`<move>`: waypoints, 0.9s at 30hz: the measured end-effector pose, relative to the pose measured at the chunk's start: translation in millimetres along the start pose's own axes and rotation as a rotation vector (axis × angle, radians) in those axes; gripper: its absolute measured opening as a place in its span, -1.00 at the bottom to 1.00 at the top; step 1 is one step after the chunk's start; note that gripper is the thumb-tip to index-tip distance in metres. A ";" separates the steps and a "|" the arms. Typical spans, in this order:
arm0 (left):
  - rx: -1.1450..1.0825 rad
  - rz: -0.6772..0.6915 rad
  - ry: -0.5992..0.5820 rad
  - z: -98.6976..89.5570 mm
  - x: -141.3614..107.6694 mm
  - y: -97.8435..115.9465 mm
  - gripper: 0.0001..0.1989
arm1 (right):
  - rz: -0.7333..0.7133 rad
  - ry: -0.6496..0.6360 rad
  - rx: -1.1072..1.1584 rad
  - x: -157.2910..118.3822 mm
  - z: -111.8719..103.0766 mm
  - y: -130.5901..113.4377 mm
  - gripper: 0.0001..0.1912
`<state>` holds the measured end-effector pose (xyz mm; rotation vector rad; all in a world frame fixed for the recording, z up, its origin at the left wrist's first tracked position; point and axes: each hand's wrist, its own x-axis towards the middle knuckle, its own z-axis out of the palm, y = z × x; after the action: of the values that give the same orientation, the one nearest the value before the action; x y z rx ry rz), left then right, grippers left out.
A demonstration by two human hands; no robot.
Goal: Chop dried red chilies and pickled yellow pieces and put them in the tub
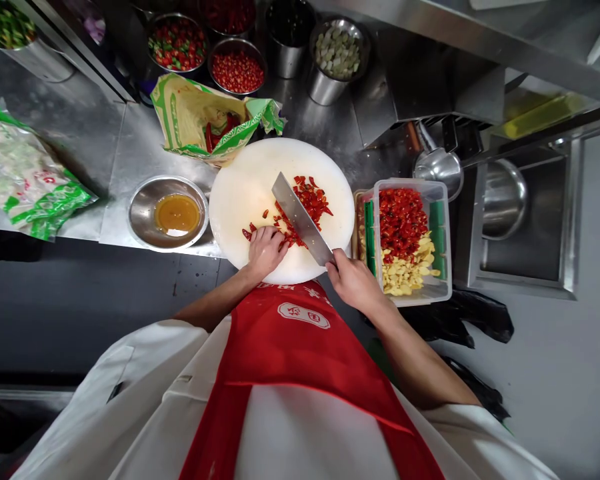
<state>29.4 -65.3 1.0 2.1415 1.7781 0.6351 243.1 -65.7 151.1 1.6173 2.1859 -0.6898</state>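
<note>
A wide-bladed cleaver [303,220] lies slantwise over a round white cutting board [240,180], its handle held in my right hand [355,280] at the board's front right edge. Chopped red chilies [313,199] are on both sides of the blade. My left hand [267,252] rests on the board's front part with its fingers curled on red chili pieces, left of the blade. A few loose chili pieces [247,233] show beside the left fingers. Their tips are partly hidden among the chilies.
A metal bowl of brown liquid [139,212] stands left of the board, an open bag of dried chilies [183,123] behind it. At right is a plastic bin [447,267] of chopped chilies and yellow slices. Several metal containers line the back.
</note>
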 end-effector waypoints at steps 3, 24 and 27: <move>0.002 -0.056 0.045 2.5 -0.8 2.5 -0.78 | -0.028 -0.012 -0.017 -4.7 -0.9 4.9 -0.81; -0.067 0.074 -0.088 2.8 -6.6 3.2 -0.79 | -0.150 -0.232 -0.055 43.7 15.6 2.7 -0.75; -0.068 0.126 -0.097 -1.3 -9.2 -0.8 -0.80 | -0.191 -0.150 -0.027 57.8 12.0 -1.7 -0.74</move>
<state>26.7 -74.2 0.4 2.2116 1.5596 0.6024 224.1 -27.0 110.7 1.3101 2.2471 -0.8030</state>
